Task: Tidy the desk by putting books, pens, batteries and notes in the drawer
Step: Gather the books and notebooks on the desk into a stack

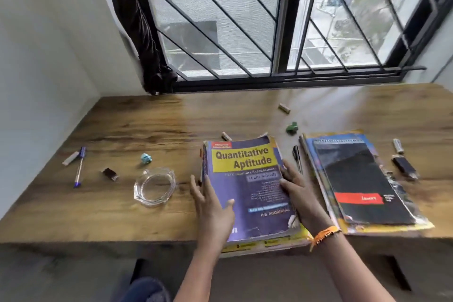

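**Holding the purple book at the desk's near edge**

Lying on the wooden desk (pixel 122 203) below the barred window (pixel 269 19), the clutter spreads to both sides of the purple book (pixel 247 189). Left of it sit a glass ashtray (pixel 154 187), a small dark block (pixel 110 174), a crumpled blue note (pixel 146 158) and a blue pen (pixel 79 167) beside a grey marker (pixel 70 158). A black pen (pixel 297 158) lies between the purple book and a second pile topped by a black notebook (pixel 362 179). A green crumpled note (pixel 292 127) sits behind. Three batteries show: one behind the book (pixel 226 136), one further back (pixel 284 108), one far right (pixel 398 146).

The left hand (pixel 213 206) has straight, spread fingers along the book's left edge, thumb on the cover. The right hand (pixel 297 193) grips the right edge, thumb on top. The book tops a stack overhanging the near edge.
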